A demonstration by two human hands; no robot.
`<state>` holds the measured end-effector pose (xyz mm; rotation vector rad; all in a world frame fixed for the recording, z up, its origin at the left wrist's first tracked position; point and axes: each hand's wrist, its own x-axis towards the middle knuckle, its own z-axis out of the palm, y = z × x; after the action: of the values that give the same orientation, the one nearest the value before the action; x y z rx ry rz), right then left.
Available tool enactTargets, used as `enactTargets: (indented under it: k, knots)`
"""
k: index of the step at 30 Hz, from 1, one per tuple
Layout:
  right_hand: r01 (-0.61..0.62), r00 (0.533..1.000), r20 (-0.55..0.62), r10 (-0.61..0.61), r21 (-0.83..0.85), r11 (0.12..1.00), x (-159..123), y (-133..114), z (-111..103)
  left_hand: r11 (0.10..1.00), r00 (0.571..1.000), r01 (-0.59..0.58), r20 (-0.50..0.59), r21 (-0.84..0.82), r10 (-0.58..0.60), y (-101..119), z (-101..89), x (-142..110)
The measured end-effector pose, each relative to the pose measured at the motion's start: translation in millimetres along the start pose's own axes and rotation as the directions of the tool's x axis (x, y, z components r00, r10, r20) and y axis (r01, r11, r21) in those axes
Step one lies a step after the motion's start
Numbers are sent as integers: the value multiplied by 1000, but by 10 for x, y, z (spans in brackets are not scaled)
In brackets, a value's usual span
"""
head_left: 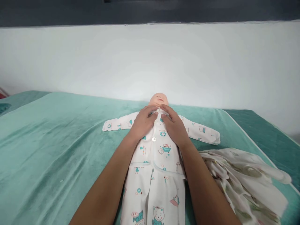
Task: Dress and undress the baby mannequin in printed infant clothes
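A baby doll (159, 99) lies on its back on a teal blanket (58, 140), dressed in a white printed sleepsuit (159, 175) with its sleeves spread out to both sides. My left hand (142, 122) rests on the doll's upper chest, fingers curled at the collar placket just below the chin. My right hand (173, 125) mirrors it on the other side, fingers pinching the fabric edge at the neck. A round snap (154, 139) shows on the chest between my wrists.
A crumpled pale printed cloth (243, 178) lies on the blanket to the right of the doll. A white wall (150, 62) rises right behind the bed. The bed's right edge (264, 125) shows darker teal.
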<state>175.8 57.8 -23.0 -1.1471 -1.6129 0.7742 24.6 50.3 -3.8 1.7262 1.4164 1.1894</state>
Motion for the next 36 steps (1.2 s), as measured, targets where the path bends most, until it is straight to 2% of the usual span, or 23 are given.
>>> enactTargets:
  k: [3,8,16,20,24,27,32,36]
  knots:
    - [12,1000,7,-12,3,1000,-1,-4,0,999,999,-42,6,15,42,-8,4,0]
    - [4,1000,12,-4,-22,1000,3,-6,-5,998,999,-45,13,37,45,-20,10,5]
    - [69,996,75,-56,-181,981,8,-31,-10,997,999,-34,31,65,32,-1,6,13]
    - [83,995,67,-69,-241,967,-3,-54,-3,997,999,-25,28,69,23,11,3,3]
    - [108,994,19,-106,-217,970,-5,-46,3,996,997,-71,16,53,71,-15,11,-3]
    - [87,995,-28,-93,-170,982,2,-25,0,994,994,-103,-31,-20,103,-27,18,-2]
    - [119,991,-51,-124,-82,990,-42,-65,-1,992,994,-4,-106,-128,-10,0,4,-80]
    - [104,994,-41,-105,-36,994,-201,-151,11,993,995,-9,-98,-118,-3,3,-30,-258]
